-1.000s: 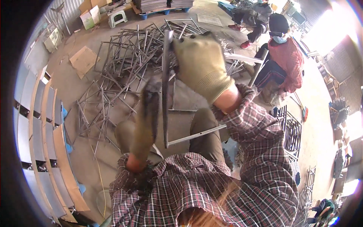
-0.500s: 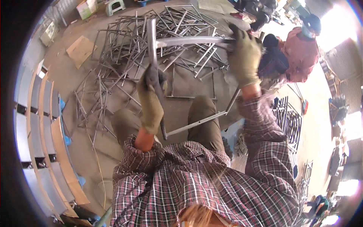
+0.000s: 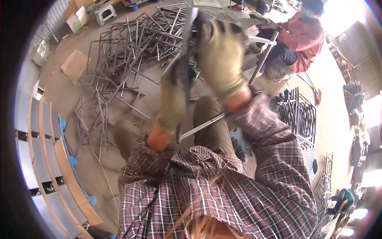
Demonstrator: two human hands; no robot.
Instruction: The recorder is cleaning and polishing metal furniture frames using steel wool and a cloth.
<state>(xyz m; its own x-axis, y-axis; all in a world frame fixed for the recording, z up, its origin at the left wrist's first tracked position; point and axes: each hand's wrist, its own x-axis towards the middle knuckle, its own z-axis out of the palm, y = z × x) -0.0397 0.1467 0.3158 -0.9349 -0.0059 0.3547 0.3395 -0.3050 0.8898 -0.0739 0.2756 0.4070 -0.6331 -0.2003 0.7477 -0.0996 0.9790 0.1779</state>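
A metal tube frame (image 3: 203, 126) is held up in front of me, tilted, with one long tube at its left and a lower bar over my knee. My left hand (image 3: 173, 99), in a beige work glove with dark fingers, is closed around the left tube; its edges are blurred. Higher up, my right hand (image 3: 223, 59), gloved alike, has its fingers curled at the corner where the top bar meets that tube. It covers most of the top bar. Whether a small thing sits under its fingers cannot be seen.
Ahead on the floor lies a tangled pile of metal frames (image 3: 131, 47). A co-worker (image 3: 302, 38) in a red top sits at the right. Stacked dark frames (image 3: 298, 115) stand at my right, grey panels (image 3: 38, 151) in rows at my left. A cardboard sheet (image 3: 75, 67) lies far left.
My right hand has moved left along the top bar, from its right end to the left tube. The frame has shifted right and turned a little. My left hand keeps hold of the tube.
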